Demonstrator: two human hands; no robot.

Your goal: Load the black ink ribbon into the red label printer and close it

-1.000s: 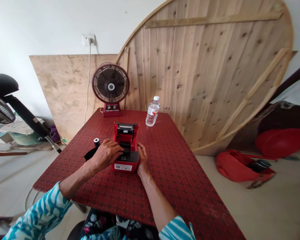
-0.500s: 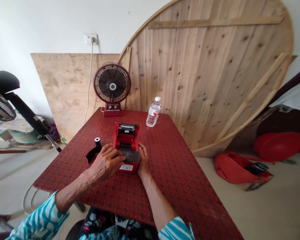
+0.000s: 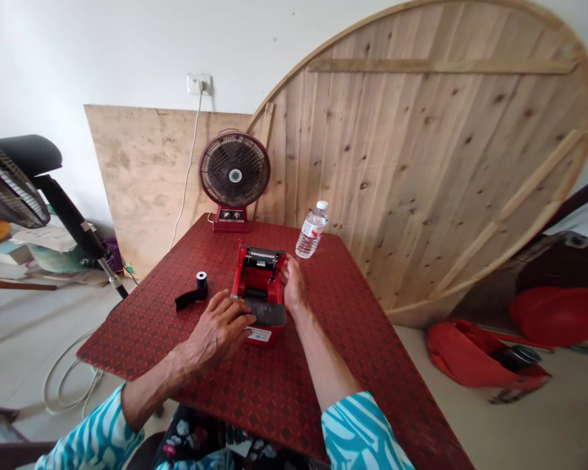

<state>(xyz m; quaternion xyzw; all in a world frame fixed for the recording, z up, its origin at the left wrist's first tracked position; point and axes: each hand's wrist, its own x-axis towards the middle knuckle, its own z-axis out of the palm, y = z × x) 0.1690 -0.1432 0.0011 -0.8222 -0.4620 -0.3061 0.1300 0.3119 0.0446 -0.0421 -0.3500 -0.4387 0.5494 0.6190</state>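
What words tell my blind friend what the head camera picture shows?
Two bare hands work at a small red printer on a red patterned table: the left hand rests on its front, the right hand touches its side. A black spool stands nearby, and a desk fan stands behind.

The right hand hides part of the right wall of the red receipt printer, and the left hand covers its near left side. The print on the printer's front label is too small to read, as are the dials on the red desk fan and the wording on the water bottle. The stand fan at upper left is cut off by the left edge, the striped sleeves by the bottom edge, and the dark object on the red bag at lower right is blurred.
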